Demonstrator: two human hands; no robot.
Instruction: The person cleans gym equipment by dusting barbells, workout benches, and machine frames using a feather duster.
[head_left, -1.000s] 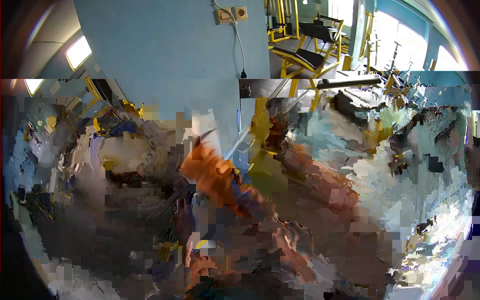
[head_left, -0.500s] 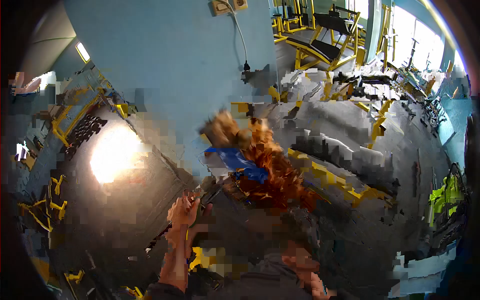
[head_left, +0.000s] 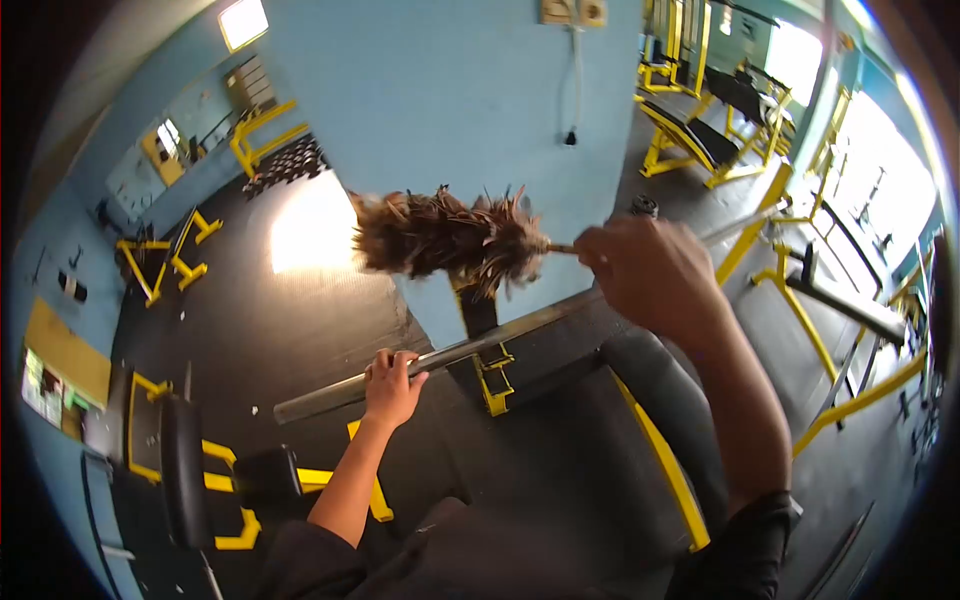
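A brown feather duster (head_left: 445, 236) is held out level above a long metal barbell (head_left: 530, 322). My right hand (head_left: 650, 265) is closed around the duster's thin handle, its feathers pointing left in front of the blue wall. The barbell runs slantwise across the view, from lower left to upper right. My left hand (head_left: 393, 385) grips the bar near its left end, fingers curled over the top. Below the bar stands a yellow and black upright (head_left: 490, 375), and a black padded bench (head_left: 655, 410) lies under my right forearm.
A blue wall (head_left: 470, 90) with a socket and hanging cord (head_left: 578, 85) rises ahead. Yellow-framed gym machines (head_left: 690, 140) stand at the far right. A black padded seat (head_left: 268, 472) is at the lower left. Light glares off the dark floor (head_left: 240, 330).
The earlier frame is badly broken up. The duster, blurred near the centre then, is now higher and level. The view has shifted, and my right hand now shows clearly on its handle.
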